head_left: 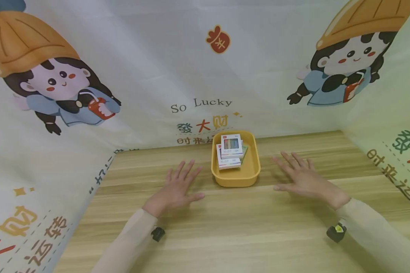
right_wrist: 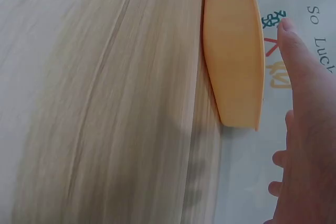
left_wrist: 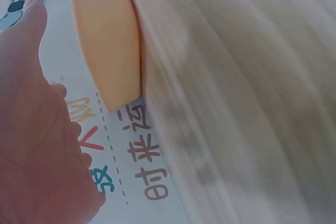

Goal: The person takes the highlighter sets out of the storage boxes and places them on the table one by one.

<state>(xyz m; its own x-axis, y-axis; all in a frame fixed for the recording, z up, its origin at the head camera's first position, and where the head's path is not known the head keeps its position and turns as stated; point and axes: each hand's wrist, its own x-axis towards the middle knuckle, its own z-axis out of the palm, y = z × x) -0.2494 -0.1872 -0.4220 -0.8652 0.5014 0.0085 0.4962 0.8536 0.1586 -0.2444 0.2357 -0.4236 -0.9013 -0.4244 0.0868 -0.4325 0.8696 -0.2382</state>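
A yellow plastic basket (head_left: 235, 182) stands on the wooden table near the back cloth. Inside it lie two white boxes with rows of coloured strips on the front, the upper box (head_left: 231, 146) overlapping the lower box (head_left: 229, 163). A green item (head_left: 244, 154) shows partly beside them, mostly hidden. To the basket's left is my left hand (head_left: 177, 187), fingers spread, holding nothing. My right hand (head_left: 302, 180) hovers to the right of the basket, also spread and bare. Both wrist views show the basket's outer side (left_wrist: 107, 40) apart from the thumbs.
A printed white cloth (head_left: 150, 57) rises behind the table and along both sides. The wood-grain tabletop (head_left: 239, 235) stretches in front of the basket. Small dark devices sit at the left wrist (head_left: 158, 233) and the right wrist (head_left: 336, 232).
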